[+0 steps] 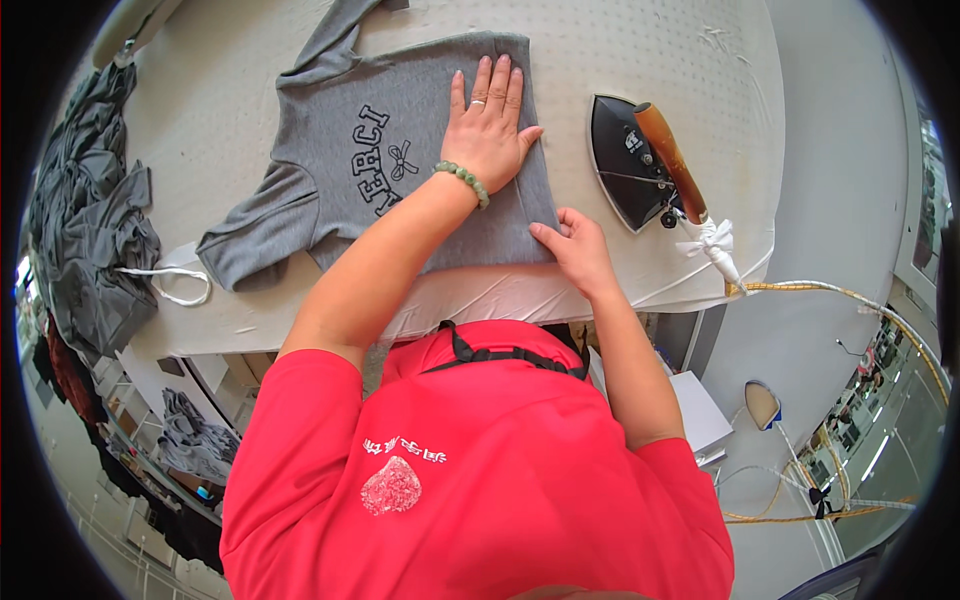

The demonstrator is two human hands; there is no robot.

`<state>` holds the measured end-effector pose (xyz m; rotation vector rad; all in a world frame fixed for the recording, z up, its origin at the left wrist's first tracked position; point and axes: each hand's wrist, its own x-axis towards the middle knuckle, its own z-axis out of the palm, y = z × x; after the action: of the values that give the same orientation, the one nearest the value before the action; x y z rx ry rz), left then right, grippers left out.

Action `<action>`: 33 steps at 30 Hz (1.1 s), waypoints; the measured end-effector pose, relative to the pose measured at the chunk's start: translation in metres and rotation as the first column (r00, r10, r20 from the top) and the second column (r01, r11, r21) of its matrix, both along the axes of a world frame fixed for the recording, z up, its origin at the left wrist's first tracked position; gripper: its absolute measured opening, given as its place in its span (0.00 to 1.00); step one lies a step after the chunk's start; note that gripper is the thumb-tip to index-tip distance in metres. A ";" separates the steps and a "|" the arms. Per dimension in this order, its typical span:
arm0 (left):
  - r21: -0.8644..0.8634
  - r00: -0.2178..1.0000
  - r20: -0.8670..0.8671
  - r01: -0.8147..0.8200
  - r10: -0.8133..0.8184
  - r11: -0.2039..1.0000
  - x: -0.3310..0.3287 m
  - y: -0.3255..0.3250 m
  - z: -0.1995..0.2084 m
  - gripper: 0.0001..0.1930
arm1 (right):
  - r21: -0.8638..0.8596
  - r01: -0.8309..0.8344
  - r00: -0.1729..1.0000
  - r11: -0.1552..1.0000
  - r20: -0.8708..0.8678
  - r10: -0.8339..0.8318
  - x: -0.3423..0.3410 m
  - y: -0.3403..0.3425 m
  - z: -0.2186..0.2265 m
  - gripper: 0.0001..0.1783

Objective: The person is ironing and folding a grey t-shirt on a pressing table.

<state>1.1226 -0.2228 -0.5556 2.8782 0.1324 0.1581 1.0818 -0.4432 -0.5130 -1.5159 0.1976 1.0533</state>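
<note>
Grey sweatshirt (425, 110) lies print-up on white-covered table (650, 60) — left hand (488, 140) flat on it near hem, fingers slightly spread. Right hand (580, 252) at sweatshirt's body-side hem corner, fingers narrow; whether cloth is pinched, cannot tell. Iron (632, 160) sits right of sweatshirt, untouched. Step looks like smoothing — next move seems to call for straightening hem corner, left palm steadying cloth.

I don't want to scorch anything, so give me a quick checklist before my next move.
1. Iron apart from the grey garment: ok, it sits to the right on the table.
2. Left hand flat on the garment: ok.
3. Right hand at the garment's near right corner: ok.
4. Nearer sleeve smooth: not ok, creases show.
5. Iron cool: cannot tell.
</note>
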 end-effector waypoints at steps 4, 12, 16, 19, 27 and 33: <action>0.035 0.999 -0.019 -0.027 0.028 0.999 -0.017 -0.012 -0.001 0.40 | -0.598 -0.257 0.741 0.760 0.382 0.552 0.013 0.028 0.034 0.20; -0.089 0.999 -0.053 -0.016 0.012 0.996 -0.094 -0.107 -0.006 0.36 | -0.568 -0.020 -0.100 0.823 0.820 0.563 0.096 0.136 -0.050 0.49; -0.036 0.999 0.006 -0.052 0.052 0.998 -0.098 -0.126 0.001 0.35 | -0.581 0.043 -0.113 0.813 0.806 0.581 0.133 0.154 -0.072 0.53; -0.095 0.998 0.013 -0.056 0.057 0.994 -0.109 -0.144 0.004 0.34 | -0.576 0.021 -0.128 0.817 0.809 0.574 0.129 0.151 -0.070 0.55; -0.180 0.956 0.280 -0.038 0.088 0.983 -0.203 -0.078 0.035 0.21 | -0.628 -0.045 -0.120 0.777 0.776 0.619 0.079 0.093 -0.059 0.56; -0.202 0.293 -0.014 -0.937 0.956 0.284 -0.287 0.019 0.028 0.25 | -0.626 -0.045 -0.127 0.779 0.777 0.617 0.076 0.101 -0.060 0.55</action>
<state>0.8353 -0.2038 -0.5280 2.1458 1.7738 0.4841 1.1582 -0.3422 -0.5726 -2.4652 -1.2618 -0.0948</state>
